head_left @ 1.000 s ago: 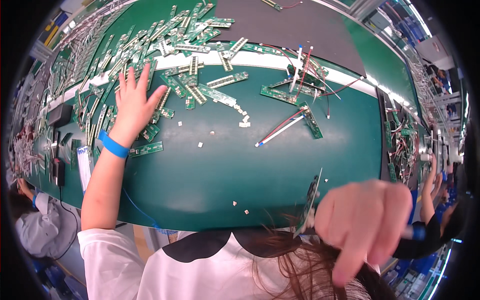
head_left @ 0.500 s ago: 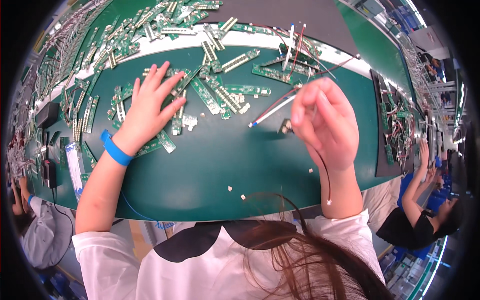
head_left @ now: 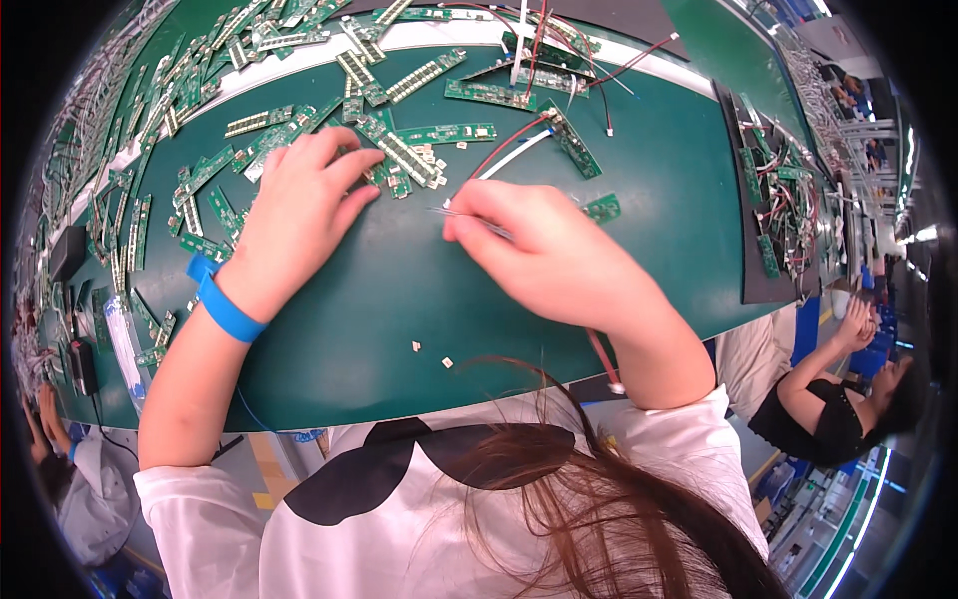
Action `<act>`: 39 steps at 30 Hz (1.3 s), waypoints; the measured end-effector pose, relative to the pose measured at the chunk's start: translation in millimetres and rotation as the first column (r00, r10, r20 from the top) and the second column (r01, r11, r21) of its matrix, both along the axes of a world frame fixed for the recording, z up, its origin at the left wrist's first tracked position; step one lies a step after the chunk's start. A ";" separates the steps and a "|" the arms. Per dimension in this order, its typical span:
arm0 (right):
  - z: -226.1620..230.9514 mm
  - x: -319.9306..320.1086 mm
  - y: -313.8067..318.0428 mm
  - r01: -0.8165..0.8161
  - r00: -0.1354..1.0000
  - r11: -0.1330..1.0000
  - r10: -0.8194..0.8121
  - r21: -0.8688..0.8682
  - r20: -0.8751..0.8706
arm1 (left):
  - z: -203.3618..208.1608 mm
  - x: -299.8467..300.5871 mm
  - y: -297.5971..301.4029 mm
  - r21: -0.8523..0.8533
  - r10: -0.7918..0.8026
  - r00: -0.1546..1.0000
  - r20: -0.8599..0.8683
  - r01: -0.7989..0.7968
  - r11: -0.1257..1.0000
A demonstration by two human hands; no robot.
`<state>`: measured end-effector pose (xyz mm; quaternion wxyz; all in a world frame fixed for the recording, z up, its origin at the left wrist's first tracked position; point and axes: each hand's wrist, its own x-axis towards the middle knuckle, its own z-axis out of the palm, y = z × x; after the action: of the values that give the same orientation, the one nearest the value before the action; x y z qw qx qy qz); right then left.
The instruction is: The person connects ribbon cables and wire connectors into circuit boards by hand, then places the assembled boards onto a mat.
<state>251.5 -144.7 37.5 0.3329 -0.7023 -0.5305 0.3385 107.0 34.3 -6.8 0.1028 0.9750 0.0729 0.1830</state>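
My left hand (head_left: 314,195), with a blue band on its wrist, rests palm down at the pile of narrow green circuit boards (head_left: 409,158). Its fingers are bent but apart, and nothing shows between them. My right hand (head_left: 529,245) is closed in a pinch on what looks like thin metal tweezers, whose fine tip points left over the mat. By its fingertips ends a red and white cable (head_left: 519,150), joined to a small green board (head_left: 574,145). Under my right forearm hangs a red wire with a white plug (head_left: 617,387); its upper end is hidden.
More boards with wires (head_left: 524,75) lie at the back. A black mat (head_left: 773,285) at the right bears wired boards. Tiny white connectors (head_left: 447,362) lie on the green table mat (head_left: 339,349) near its front edge. Co-workers sit at both sides.
My right hand has come left and turned palm down, its fingertips now near the cable's end. The left hand's fingers have drawn in and bent. The whole view has shifted somewhat.
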 end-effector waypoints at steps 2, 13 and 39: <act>-10.2 -5.4 5.2 0.040 0.981 0.998 -0.030 -0.048 0.189 | -0.6 5.8 7.0 0.025 -0.024 0.998 -0.052 0.025 0.999; -27.2 5.1 25.6 0.417 0.908 0.794 -0.379 0.442 -0.178 | 22.5 20.1 24.6 -0.391 0.203 0.846 0.492 0.006 0.920; -26.2 -6.8 14.3 0.024 0.735 0.985 -0.134 -0.171 -0.665 | -3.5 -38.4 -18.8 -0.438 -0.276 0.907 0.317 0.398 0.806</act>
<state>244.7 -130.4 11.3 0.4621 -0.5774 -0.3167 0.5940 68.7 15.5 -10.3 0.3868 0.8841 -0.0713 0.2523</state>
